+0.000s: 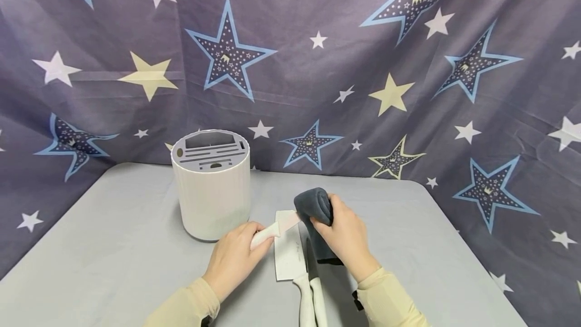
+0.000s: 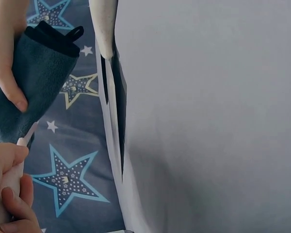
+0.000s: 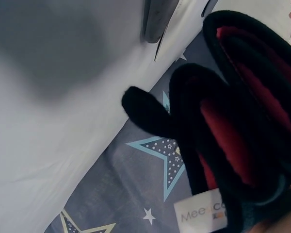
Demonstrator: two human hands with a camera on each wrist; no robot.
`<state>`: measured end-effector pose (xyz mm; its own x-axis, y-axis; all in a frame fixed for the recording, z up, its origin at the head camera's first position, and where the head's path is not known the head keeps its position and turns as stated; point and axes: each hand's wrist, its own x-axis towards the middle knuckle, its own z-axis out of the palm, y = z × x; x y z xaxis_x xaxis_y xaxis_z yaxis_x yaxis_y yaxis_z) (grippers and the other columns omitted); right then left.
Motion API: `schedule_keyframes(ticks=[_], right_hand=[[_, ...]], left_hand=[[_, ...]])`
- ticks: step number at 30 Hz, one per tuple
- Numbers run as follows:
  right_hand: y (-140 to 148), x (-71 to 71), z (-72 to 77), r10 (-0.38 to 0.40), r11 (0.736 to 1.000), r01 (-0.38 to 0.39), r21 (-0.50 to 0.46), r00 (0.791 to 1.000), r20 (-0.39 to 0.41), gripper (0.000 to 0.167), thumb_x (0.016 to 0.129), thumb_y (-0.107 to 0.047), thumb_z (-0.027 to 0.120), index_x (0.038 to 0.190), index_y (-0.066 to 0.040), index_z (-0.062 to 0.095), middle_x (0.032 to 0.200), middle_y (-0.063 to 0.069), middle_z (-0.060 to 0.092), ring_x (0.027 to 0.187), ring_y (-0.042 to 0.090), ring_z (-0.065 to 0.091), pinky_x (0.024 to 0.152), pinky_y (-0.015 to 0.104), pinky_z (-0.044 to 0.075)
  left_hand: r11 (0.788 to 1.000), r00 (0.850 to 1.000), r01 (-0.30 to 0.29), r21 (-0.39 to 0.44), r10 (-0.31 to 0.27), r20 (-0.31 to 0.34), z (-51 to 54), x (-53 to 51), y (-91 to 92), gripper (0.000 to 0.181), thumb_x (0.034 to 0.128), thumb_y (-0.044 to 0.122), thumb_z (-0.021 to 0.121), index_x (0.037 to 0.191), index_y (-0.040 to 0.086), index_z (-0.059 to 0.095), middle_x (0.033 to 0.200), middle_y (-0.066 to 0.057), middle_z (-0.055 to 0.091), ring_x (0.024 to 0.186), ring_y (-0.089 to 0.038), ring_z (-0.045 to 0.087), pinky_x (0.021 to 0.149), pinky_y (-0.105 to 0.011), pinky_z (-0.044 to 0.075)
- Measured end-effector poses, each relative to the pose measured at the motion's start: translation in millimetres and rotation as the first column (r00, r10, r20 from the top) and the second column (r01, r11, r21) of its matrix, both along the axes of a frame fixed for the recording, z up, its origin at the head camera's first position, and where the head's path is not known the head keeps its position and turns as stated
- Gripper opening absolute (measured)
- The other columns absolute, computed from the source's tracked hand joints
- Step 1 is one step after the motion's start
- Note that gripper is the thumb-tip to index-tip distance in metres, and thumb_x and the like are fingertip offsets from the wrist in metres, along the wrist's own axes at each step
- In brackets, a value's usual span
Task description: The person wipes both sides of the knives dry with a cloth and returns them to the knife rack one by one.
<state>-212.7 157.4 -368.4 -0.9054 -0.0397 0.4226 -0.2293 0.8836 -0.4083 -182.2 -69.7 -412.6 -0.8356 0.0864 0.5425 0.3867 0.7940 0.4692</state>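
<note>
My left hand [image 1: 235, 256] grips the white handle of a small knife [image 1: 265, 236], whose pinkish blade points right. In my right hand [image 1: 347, 233] is a folded dark grey towel [image 1: 314, 205], which covers the blade's tip end. The towel's reddish inner folds and a white label [image 3: 201, 212] show in the right wrist view. Below the hands, a cleaver [image 1: 288, 256] with a white handle lies on the table, its blade partly behind the small knife. Against its right side lies a dark-bladed knife [image 1: 320, 301], also white-handled.
A round white knife block [image 1: 213, 203] with a grey slotted top stands left of the hands. The grey table [image 1: 136, 246] ends at a star-patterned cloth [image 1: 290, 90] hanging behind and at both sides.
</note>
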Motion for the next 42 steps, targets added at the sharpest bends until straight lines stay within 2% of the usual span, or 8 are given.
schedule_keyframes(ticks=[17, 29, 32, 35, 42], right_hand=[[11, -6.0, 2.2, -0.051, 0.998, 0.052, -0.033, 0.998, 0.029, 0.051, 0.083, -0.033, 0.079, 0.122, -0.009, 0.058, 0.099, 0.014, 0.072, 0.076, 0.030, 0.068, 0.060, 0.046, 0.050], [18, -8.2, 3.2, -0.105, 0.993, 0.106, -0.048, 0.994, 0.017, 0.054, 0.083, -0.034, 0.077, 0.126, -0.008, 0.057, 0.104, 0.017, 0.072, 0.081, 0.036, 0.068, 0.066, 0.052, 0.051], [20, -10.1, 1.7, -0.108, 0.989, 0.110, -0.095, 0.994, 0.026, 0.054, 0.083, -0.033, 0.077, 0.126, -0.007, 0.056, 0.100, 0.019, 0.072, 0.079, 0.035, 0.068, 0.066, 0.051, 0.051], [23, -11.6, 0.9, -0.089, 0.978, 0.096, -0.186, 0.995, 0.046, 0.053, 0.084, -0.032, 0.077, 0.124, -0.004, 0.055, 0.097, 0.020, 0.071, 0.079, 0.034, 0.068, 0.067, 0.048, 0.052], [27, -14.4, -2.0, -0.042, 0.915, 0.102, -0.391, 0.986, 0.161, 0.059, 0.087, -0.037, 0.074, 0.129, -0.002, 0.050, 0.111, 0.024, 0.066, 0.091, 0.032, 0.068, 0.073, 0.043, 0.056]], left_hand=[[1.000, 1.000, 0.009, -0.003, -0.009, -0.020, 0.0, -0.3, 1.1, 0.019, 0.0804, 0.028, 0.080, 0.090, 0.017, 0.069, 0.074, 0.007, 0.063, 0.059, -0.010, 0.053, 0.053, -0.028, 0.043], [1.000, 1.000, 0.008, 0.020, -0.008, -0.004, -1.4, 0.7, -2.3, 0.017, 0.0811, 0.029, 0.080, 0.089, 0.019, 0.069, 0.075, 0.009, 0.062, 0.061, -0.008, 0.053, 0.055, -0.027, 0.044], [1.000, 1.000, 0.006, 0.030, -0.006, -0.004, -1.8, 0.8, -2.8, 0.017, 0.0814, 0.028, 0.080, 0.090, 0.018, 0.070, 0.076, 0.008, 0.063, 0.062, -0.007, 0.053, 0.056, -0.028, 0.044], [0.999, 1.000, 0.005, 0.037, -0.004, -0.014, -2.0, 0.5, -3.0, 0.018, 0.0822, 0.029, 0.079, 0.092, 0.017, 0.070, 0.078, 0.006, 0.065, 0.063, -0.008, 0.055, 0.056, -0.029, 0.045], [0.999, 1.000, 0.004, 0.054, -0.002, -0.027, -1.9, 0.8, -3.2, 0.019, 0.0829, 0.028, 0.079, 0.094, 0.016, 0.071, 0.081, 0.004, 0.067, 0.064, -0.008, 0.056, 0.056, -0.029, 0.045]])
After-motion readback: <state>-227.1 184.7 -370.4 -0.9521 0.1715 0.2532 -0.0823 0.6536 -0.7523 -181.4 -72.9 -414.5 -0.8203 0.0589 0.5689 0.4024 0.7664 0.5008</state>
